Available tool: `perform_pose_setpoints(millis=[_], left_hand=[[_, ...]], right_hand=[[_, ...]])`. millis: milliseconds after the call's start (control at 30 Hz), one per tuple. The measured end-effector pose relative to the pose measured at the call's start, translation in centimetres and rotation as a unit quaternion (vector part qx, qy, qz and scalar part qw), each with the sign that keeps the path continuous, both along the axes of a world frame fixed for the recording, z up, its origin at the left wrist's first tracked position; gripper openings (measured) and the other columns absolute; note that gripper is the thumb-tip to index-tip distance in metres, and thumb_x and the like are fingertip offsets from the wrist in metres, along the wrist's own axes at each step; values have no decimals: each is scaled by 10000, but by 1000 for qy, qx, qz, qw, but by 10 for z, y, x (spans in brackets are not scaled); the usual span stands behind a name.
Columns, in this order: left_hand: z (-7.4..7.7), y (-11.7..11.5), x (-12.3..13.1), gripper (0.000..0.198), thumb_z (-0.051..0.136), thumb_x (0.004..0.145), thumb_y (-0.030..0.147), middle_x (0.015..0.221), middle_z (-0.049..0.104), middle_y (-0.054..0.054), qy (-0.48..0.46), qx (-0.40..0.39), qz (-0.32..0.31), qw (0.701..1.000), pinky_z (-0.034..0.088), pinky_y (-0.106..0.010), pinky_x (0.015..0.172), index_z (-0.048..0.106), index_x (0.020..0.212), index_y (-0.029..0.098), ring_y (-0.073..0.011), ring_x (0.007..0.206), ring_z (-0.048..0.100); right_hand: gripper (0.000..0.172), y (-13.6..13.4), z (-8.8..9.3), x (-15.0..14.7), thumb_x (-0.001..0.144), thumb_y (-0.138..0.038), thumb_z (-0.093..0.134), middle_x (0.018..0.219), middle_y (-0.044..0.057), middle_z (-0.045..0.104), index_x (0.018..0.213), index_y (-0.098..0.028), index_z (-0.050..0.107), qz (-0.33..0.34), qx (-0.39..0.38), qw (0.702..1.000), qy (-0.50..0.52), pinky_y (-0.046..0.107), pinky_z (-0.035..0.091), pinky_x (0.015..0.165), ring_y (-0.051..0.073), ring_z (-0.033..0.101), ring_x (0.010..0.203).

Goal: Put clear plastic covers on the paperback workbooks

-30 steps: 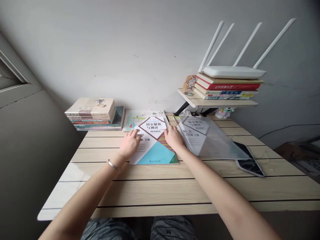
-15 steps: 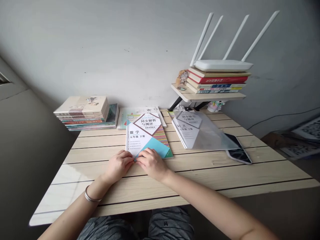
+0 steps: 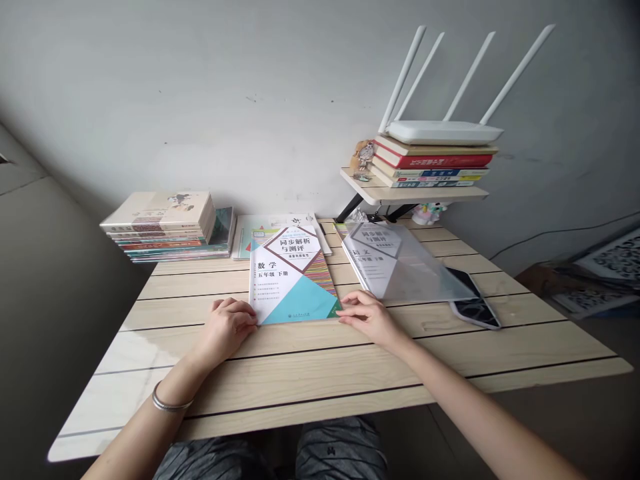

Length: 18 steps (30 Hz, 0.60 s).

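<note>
A workbook [image 3: 295, 287] with a white, teal and striped cover lies flat on the slatted wooden table, its front edge towards me. My left hand [image 3: 227, 327] has its fingers curled at the near left corner, the thumb and fingertips closed on it. At the opposite near corner my right hand [image 3: 367, 319] pinches the green-tipped edge between thumb and fingers. To the right rests a second workbook [image 3: 375, 267], under a clear plastic cover [image 3: 440, 280] that reaches out past its right side.
A phone [image 3: 475, 303] lies partly beneath the plastic cover. Book stacks [image 3: 160, 230] stand at the back left, with thin booklets [image 3: 245, 233] beside them. A small raised shelf [image 3: 415, 193] carries books and a white router [image 3: 445, 131]. The table's front edge [image 3: 310, 423] runs before my lap.
My right hand has moved rightwards along the workbook's near edge, from beside my left hand to the right corner. The teal lower part of the cover now shows. My left hand stays near the left corner.
</note>
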<state>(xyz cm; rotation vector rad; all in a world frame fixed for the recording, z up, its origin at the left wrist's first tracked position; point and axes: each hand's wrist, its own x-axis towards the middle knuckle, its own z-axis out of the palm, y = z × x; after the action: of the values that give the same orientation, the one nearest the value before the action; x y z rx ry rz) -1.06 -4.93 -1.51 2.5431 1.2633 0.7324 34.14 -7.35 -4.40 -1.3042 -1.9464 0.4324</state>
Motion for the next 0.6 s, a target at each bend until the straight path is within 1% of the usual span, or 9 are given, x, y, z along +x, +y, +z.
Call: perform_pose_setpoints(millis=[100,167,233,267,333,367,433,500,600], left_hand=[[1,-1,0,164,607,772,305,961,665,-57,-58,-88,35,994,447,-381,858,675,653,214,-193,875,604],[3,2,4,174,575,791,340,1004,634,-80,-126,-169,89,973,490,-338,790,638,737,188,-175,830,623],[8,8,11,206,566,803,348,1008,627,-91,-204,-248,176,931,516,-307,714,577,916,175,-159,774,638],[11,13,16,273,570,806,348,1011,630,-96,-239,-284,216,903,522,-296,681,529,1011,172,-156,760,643],[17,23,27,384,578,813,360,1027,634,-111,-270,-351,264,857,522,-270,619,446,1115,164,-158,747,649],[19,28,33,388,583,811,364,1025,637,-116,-263,-375,277,845,515,-258,592,442,1109,160,-163,747,650],[21,36,41,317,599,798,343,1007,640,-118,-226,-395,292,841,495,-245,547,474,1025,159,-187,770,648],[20,41,46,221,588,793,284,1000,634,-118,-206,-389,305,844,473,-246,507,484,949,167,-212,791,641],[20,42,41,139,504,815,203,962,632,-105,-210,-389,305,844,461,-242,480,458,944,179,-200,756,638]], right_hand=[[171,1,0,3,734,-419,667,926,54,617,802,-287,752,-11,-75,995,57,365,496,781,200,579,855],[214,5,4,3,719,-436,662,939,62,630,747,-240,742,-22,-132,987,90,350,497,786,203,591,858],[254,12,8,2,723,-450,642,884,66,652,722,-204,709,-46,-183,973,131,344,498,788,200,602,832],[261,15,9,1,725,-452,634,841,61,658,731,-196,687,-62,-204,964,157,341,503,777,196,607,808],[256,22,9,-4,716,-441,640,782,44,656,783,-195,646,-94,-235,947,198,321,519,718,182,612,760],[253,25,9,-8,703,-429,654,775,38,652,797,-196,627,-108,-242,942,207,305,523,677,173,612,738],[256,28,9,-15,686,-399,676,790,32,646,825,-198,598,-123,-250,939,200,274,517,610,158,612,710],[278,30,11,-20,697,-387,671,779,24,640,876,-201,571,-115,-273,937,187,257,504,564,148,609,676],[327,33,18,-20,712,-408,650,814,36,639,940,-201,541,-102,-309,925,193,261,497,540,152,604,668]])
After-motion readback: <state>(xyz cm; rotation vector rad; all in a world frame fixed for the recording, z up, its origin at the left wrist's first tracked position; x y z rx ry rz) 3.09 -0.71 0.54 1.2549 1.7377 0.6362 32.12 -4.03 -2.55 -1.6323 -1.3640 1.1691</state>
